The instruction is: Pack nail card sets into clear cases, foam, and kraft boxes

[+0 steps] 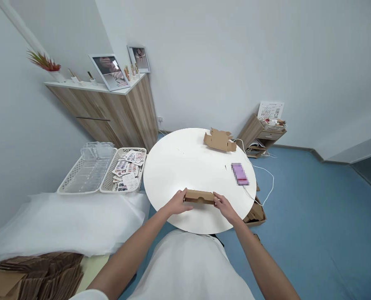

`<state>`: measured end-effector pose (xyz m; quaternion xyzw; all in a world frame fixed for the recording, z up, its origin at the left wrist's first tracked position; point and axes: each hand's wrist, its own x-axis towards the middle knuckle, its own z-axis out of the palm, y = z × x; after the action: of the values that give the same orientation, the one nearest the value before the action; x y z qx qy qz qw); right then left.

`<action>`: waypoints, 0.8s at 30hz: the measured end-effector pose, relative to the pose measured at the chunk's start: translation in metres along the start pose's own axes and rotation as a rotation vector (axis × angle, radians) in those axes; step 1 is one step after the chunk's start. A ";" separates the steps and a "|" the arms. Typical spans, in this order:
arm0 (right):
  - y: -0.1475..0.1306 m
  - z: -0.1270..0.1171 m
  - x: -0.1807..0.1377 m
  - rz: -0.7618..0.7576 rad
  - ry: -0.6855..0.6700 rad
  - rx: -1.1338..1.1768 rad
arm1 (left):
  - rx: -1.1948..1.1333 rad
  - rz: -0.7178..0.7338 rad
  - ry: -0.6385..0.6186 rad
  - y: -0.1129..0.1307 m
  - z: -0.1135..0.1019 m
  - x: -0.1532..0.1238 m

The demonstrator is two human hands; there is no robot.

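A small flat brown cardboard box [199, 196] rests on the near part of the round white table [185, 166]. My left hand [176, 204] grips its left end, fingers curled over the edge. My right hand [224, 205] holds its right end in the same way. A second cardboard box [219, 139], partly folded with its flaps up, lies at the table's far side. A blurred purple flat thing [239, 173] lies on the table's right part with a white cable running from it.
Two white baskets stand left of the table, one with clear plastic trays [88, 171], one with printed cards [127, 168]. Flat cardboard blanks [38, 277] pile up at the bottom left. More cardboard [256, 213] lies on the blue floor. A wooden cabinet [110, 108] stands behind.
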<state>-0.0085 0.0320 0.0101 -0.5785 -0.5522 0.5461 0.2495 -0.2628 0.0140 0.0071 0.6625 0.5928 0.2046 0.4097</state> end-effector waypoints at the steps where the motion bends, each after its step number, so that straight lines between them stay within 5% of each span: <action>1: -0.003 -0.001 0.003 0.010 0.000 0.029 | 0.027 0.010 0.005 0.000 0.000 0.003; 10: -0.022 -0.008 0.013 -0.007 -0.047 0.008 | 0.197 -0.071 0.068 0.002 -0.005 0.021; 16: -0.021 -0.007 0.027 -0.079 0.069 -0.136 | 0.305 -0.055 0.217 0.004 -0.006 0.031; 24: -0.036 -0.007 0.035 -0.143 0.062 -0.353 | 0.242 -0.025 0.194 0.003 -0.012 0.039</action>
<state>-0.0228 0.0757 0.0317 -0.5893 -0.6711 0.4034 0.1992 -0.2621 0.0546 0.0084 0.6766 0.6581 0.1895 0.2705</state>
